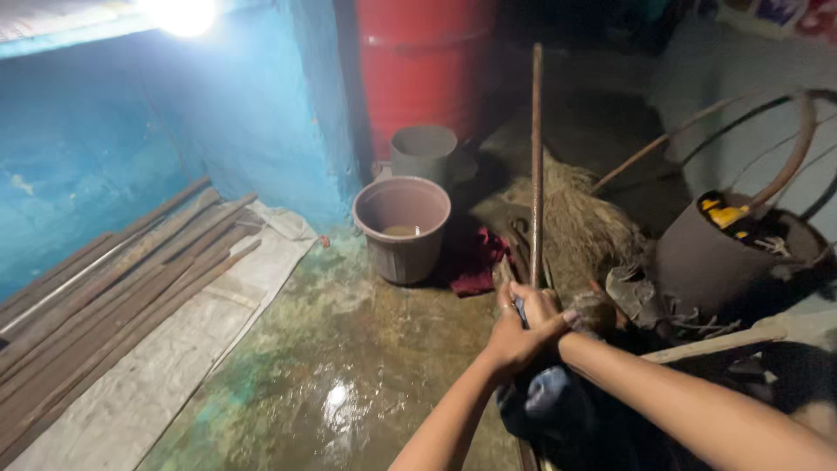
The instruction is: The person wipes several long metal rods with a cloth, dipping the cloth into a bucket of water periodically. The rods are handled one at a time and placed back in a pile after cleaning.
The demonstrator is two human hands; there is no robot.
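Together, both hands (pixel 523 327) around upright rod (pixel 537 166)

Blue wall (pixel 105 148), red drum (pixel 418 61), mauve bucket (pixel 402 228), crimson cloth (pixel 478 262), rust-brown rod (pixel 537 166), mottled green floor (pixel 349 349)

The wet, green-stained concrete floor (pixel 349 366) carries a brownish plastic bucket (pixel 402 228) — a red cloth (pixel 478 262) just right of it, a pale sheet (pixel 174 366) bearing long rusty rods (pixel 113 296) to its left, a grey pot (pixel 424 153) behind.

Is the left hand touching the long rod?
Touching. The head view shows the left hand wrapped around the long rod near its lower end, fingers closed on it with no gap.
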